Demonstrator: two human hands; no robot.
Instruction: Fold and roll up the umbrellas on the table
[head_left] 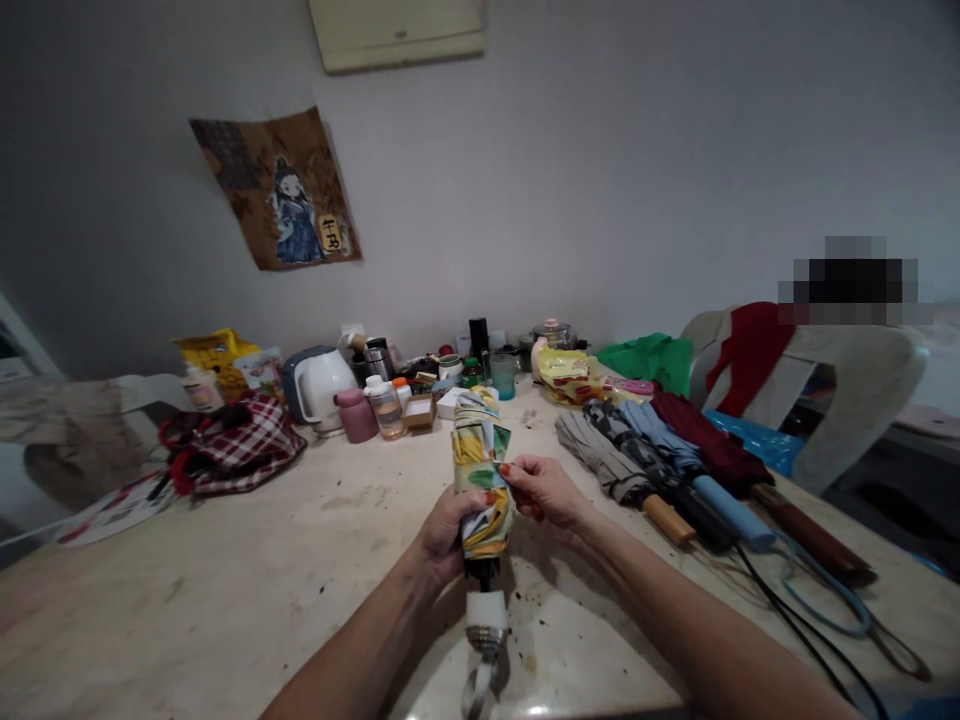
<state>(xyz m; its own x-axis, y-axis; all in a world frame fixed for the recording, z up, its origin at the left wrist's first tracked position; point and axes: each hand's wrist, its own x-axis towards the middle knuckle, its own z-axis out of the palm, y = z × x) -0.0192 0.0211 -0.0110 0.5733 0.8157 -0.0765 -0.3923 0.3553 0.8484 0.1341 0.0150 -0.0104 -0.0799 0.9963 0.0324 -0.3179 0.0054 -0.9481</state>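
Head view shows the umbrella point(478, 478) between left hand point(444, 530), gripping it, and right hand point(547, 492), pinching its edge.

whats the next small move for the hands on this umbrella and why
Probably smooth the jutting corner of cloth flat with the right hand, since it sticks out from the umbrella just above where that hand pinches, while the left hand grips lower down.

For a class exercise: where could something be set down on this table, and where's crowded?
The widest bare patch of table lies between the checked fabric and left hand. A smaller one lies beyond the right hand, between the held umbrella and grey umbrella. Crowded: the wall side, kettle to green bag.
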